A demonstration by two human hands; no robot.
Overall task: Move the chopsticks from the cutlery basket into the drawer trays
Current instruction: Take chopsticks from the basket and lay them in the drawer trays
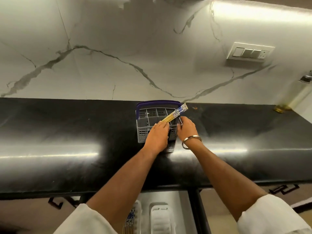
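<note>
Chopsticks (174, 113) slant from left hand's (157, 134) grip; right hand (186, 128) clasps basket (143, 122).

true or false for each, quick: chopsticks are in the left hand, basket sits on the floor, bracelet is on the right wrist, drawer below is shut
1. The left hand holds the chopsticks. True.
2. The cutlery basket sits on the floor. False: it stands on the black countertop.
3. The bracelet is on the right wrist. True.
4. The drawer below is shut. False: it is open, with white trays showing.
5. The right hand is far from the basket. False: it is at the basket's right edge.
</note>
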